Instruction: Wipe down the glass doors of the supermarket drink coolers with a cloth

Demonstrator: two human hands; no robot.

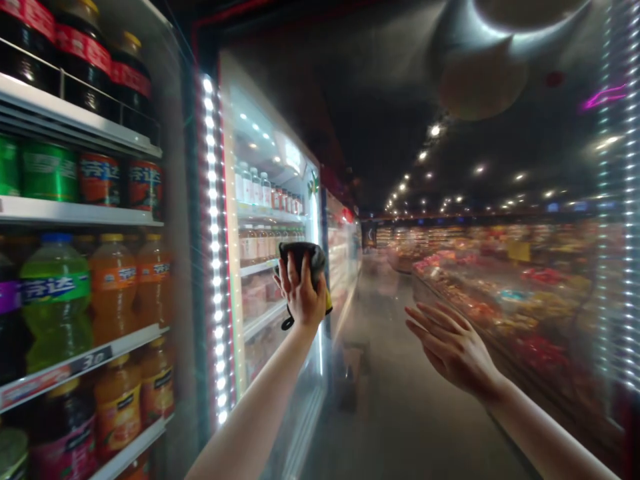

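Observation:
My left hand (301, 293) is raised in front of the glass fridge doors and grips a black handheld device (300, 257) with a dangling strap and a bit of yellow at its side. My right hand (450, 343) is held out to the right with fingers spread, holding nothing, over the aisle. The nearest fridge (75, 267) at the left holds rows of dark, green and orange drink bottles on white shelves.
A second lit fridge (265, 220) with bottles stands behind my left hand. A long aisle floor (400, 400) runs ahead. Blurred shelves of goods (525, 293) line the right side. Ceiling spotlights glow above.

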